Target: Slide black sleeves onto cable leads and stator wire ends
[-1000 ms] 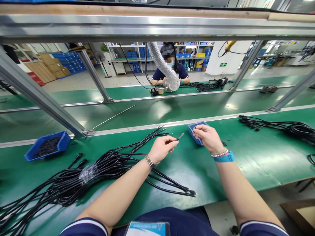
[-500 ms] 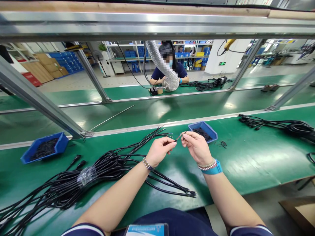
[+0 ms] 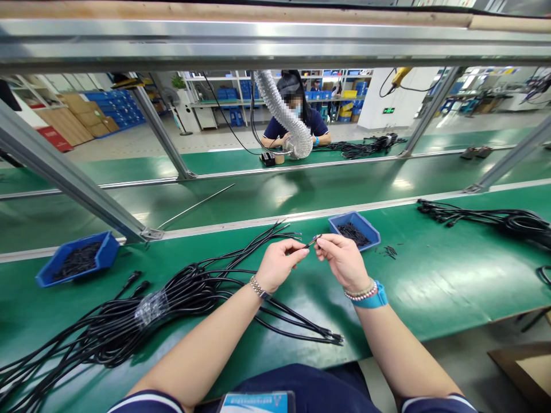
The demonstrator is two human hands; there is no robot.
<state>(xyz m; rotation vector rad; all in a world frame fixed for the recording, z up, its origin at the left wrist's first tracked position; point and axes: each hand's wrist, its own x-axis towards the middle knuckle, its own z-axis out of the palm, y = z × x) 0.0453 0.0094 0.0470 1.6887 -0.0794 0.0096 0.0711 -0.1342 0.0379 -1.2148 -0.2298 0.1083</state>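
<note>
My left hand (image 3: 279, 265) is closed in a pinch on a black cable near its stripped end. Thin inner wires (image 3: 312, 242) stick out from the cable toward my right hand (image 3: 344, 263). That hand pinches a tiny dark piece (image 3: 318, 236) at the wire tips; it looks like a short black sleeve, though fingertips cover part of it. Below and left of my hands lies a bundle of black cables (image 3: 189, 292), wrapped with clear film, some stripped ends pointing right. Just behind my right hand stands a blue bin (image 3: 375, 240) of small black pieces.
Another blue bin (image 3: 109, 252) of black pieces stands at the left. Loose black pieces (image 3: 390, 251) lie beside the nearer bin. More coiled cables (image 3: 508, 221) rest at the right. Metal posts (image 3: 77, 149) frame the green bench. Across it, a co-worker (image 3: 316, 123) sits behind a flexible duct (image 3: 279, 103).
My right hand has shifted slightly left and down, closer to my left hand. The dark piece now sits nearer the cable, with less wire showing. My left hand has barely moved.
</note>
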